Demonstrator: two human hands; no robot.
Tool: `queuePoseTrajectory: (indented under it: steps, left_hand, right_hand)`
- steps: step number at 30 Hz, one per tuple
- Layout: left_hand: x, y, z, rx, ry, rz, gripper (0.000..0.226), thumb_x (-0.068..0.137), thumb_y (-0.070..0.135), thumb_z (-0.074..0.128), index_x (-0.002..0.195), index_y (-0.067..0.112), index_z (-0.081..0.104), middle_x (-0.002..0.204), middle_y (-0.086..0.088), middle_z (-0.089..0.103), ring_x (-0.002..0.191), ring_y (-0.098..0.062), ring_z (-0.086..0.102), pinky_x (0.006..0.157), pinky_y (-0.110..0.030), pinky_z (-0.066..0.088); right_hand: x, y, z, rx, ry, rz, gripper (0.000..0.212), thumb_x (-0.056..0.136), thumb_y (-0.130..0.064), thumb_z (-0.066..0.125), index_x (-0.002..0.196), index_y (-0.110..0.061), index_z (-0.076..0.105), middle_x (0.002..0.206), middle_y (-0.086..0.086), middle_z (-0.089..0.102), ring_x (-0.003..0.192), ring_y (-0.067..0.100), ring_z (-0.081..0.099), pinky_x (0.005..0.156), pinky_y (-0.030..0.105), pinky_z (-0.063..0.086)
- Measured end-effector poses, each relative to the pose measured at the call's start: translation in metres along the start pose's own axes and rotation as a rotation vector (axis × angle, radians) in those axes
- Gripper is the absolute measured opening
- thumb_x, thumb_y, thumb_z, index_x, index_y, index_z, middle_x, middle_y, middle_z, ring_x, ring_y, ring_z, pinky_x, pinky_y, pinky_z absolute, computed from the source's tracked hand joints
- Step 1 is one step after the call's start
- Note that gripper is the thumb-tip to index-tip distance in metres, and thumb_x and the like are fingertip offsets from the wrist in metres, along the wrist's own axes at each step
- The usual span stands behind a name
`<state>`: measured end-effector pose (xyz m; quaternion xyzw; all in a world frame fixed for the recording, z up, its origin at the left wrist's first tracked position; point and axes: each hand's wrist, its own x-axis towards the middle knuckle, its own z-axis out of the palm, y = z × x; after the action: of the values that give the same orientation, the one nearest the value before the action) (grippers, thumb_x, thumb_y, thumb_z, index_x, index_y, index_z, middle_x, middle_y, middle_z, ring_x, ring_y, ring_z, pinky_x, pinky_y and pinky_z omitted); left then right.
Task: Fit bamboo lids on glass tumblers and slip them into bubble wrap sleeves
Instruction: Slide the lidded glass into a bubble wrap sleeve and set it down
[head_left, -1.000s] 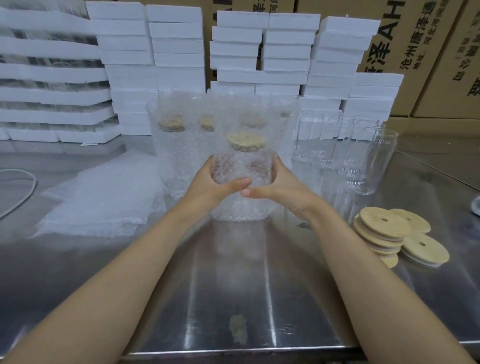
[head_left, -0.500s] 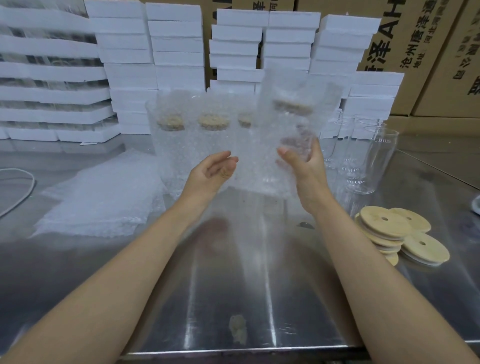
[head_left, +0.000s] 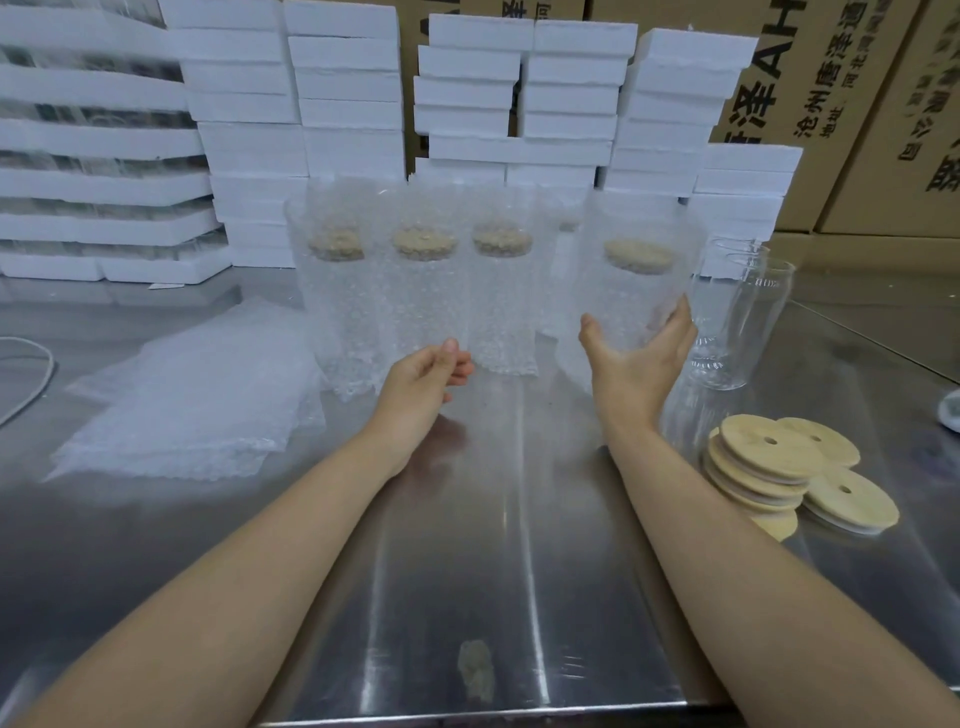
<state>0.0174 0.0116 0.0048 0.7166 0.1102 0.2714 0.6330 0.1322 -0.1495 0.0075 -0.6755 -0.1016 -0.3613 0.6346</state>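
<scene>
Fingers (head_left: 677, 323) and thumb of the right hand (head_left: 631, 371) clasp the sleeved tumbler (head_left: 635, 296). Left hand (head_left: 421, 376) hangs loosely curled, holding nothing, above the steel table (head_left: 493, 571).

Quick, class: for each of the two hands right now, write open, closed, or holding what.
Left hand: open, fingers loosely curled, holding nothing.
Right hand: holding the wrapped tumbler near its base.

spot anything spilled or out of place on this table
A brownish smudge sits on the steel table near its front edge. The stack of bamboo lids leans and fans out. Nothing looks broken.
</scene>
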Motion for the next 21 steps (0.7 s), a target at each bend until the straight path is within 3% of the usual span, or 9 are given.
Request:
queuePoseTrajectory:
  steps: [3,9,15,21]
  left_hand:
    - [0.002,-0.001,0.002,-0.005,0.013,-0.004,0.03,0.103,0.029,0.041,0.097,0.013,0.065,0.085,0.006,0.067,0.077,-0.004,0.06,0.066,-0.01,0.045]
    - [0.005,-0.004,0.007,-0.016,0.052,-0.021,0.032,0.103,0.028,0.041,0.088,0.015,0.065,0.081,0.003,0.066,0.074,-0.007,0.06,0.067,-0.016,0.043]
    - [0.009,-0.003,0.015,-0.015,0.074,0.005,0.034,0.104,0.019,0.039,0.086,0.004,0.065,0.073,-0.001,0.063,0.056,0.004,0.058,0.055,-0.004,0.041]
    - [0.013,-0.007,0.017,0.014,0.066,-0.014,0.038,0.104,0.024,0.039,0.083,0.008,0.066,0.074,-0.001,0.065,0.063,-0.005,0.058,0.055,-0.002,0.039]
  right_hand:
    - [0.008,0.009,0.008,-0.034,0.046,0.02,0.093,0.071,-0.029,0.083,0.146,-0.003,0.033,0.133,0.013,0.043,0.124,0.028,0.043,0.1,0.02,0.028]
    - [0.018,0.023,0.028,-0.041,0.005,0.017,0.092,0.074,-0.028,0.082,0.146,-0.001,0.032,0.138,0.017,0.041,0.129,0.028,0.04,0.096,0.009,0.02]
    - [0.021,0.028,0.051,-0.036,-0.088,0.026,0.092,0.078,-0.032,0.079,0.149,-0.006,0.026,0.143,0.013,0.036,0.135,0.025,0.035,0.107,0.022,0.024]
    - [0.025,0.032,0.067,-0.02,-0.16,0.016,0.094,0.081,-0.031,0.077,0.151,-0.007,0.02,0.149,0.014,0.031,0.14,0.028,0.03,0.109,0.024,0.021]
